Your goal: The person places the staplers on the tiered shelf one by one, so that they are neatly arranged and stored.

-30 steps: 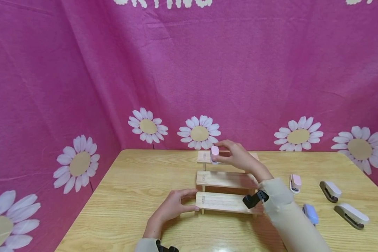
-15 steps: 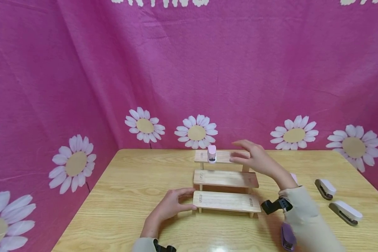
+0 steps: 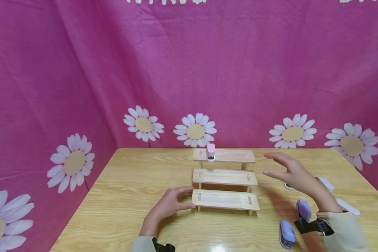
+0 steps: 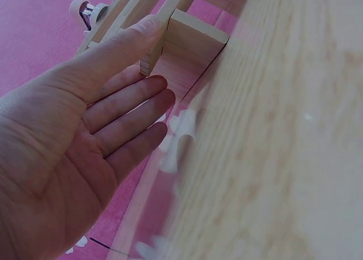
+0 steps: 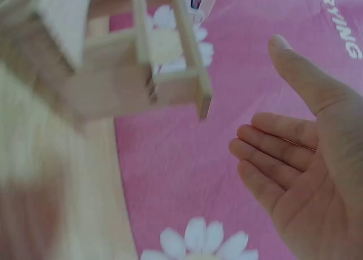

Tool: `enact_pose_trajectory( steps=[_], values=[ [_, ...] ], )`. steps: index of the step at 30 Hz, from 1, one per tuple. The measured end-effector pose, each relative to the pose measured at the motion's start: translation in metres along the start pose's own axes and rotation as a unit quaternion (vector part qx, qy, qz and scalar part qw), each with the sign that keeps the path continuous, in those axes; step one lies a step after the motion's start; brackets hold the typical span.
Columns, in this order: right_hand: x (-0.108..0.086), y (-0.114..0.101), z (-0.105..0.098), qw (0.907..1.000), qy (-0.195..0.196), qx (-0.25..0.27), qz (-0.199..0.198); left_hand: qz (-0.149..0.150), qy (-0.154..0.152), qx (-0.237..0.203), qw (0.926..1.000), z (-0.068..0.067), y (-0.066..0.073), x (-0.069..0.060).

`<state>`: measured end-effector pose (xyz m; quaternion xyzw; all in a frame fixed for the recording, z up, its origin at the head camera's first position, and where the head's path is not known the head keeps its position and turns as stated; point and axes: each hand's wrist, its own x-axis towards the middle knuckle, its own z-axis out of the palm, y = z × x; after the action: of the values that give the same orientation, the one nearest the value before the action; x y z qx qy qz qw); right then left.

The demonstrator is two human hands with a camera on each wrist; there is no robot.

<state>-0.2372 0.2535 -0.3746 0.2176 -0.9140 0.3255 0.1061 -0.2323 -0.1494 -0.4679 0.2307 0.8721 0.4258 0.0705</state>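
A three-tier wooden rack stands on the table. My left hand holds the left end of its lowest shelf; in the left wrist view the thumb of this hand lies on the board and the index finger passes behind it. On the top shelf, near the left end, stands a pink stapler. My right hand hangs in the air to the right of the rack, thumb and fingers apart. The right wrist view shows this hand with nothing in it.
Right of the rack lie a purple stapler, a blue one and two white-topped ones, partly behind the right arm. Another stapler is mostly hidden by the right hand. A pink curtain hangs behind the table.
My right hand let go of the pink stapler on the top shelf and moved away to the right. The left hand has kept its place at the lowest shelf.
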Motion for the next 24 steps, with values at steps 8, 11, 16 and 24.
enact_pose_trajectory(
  steps=[8,11,16,24],
  values=[
    [-0.037,0.027,-0.005,0.9993,0.003,-0.014,0.033,0.004,0.0,-0.011,0.9999,0.0,-0.001,-0.001],
    [-0.05,0.04,-0.006,0.9996,0.008,-0.003,0.027,0.007,0.001,-0.008,0.9999,0.001,-0.001,-0.001],
    [-0.066,0.057,-0.008,0.9995,0.004,0.004,0.032,0.007,0.003,-0.005,1.0,0.0,-0.001,-0.001],
    [-0.088,0.078,-0.009,0.9955,-0.04,0.012,0.085,0.006,0.002,-0.008,1.0,0.001,0.0,-0.001]
  ],
)
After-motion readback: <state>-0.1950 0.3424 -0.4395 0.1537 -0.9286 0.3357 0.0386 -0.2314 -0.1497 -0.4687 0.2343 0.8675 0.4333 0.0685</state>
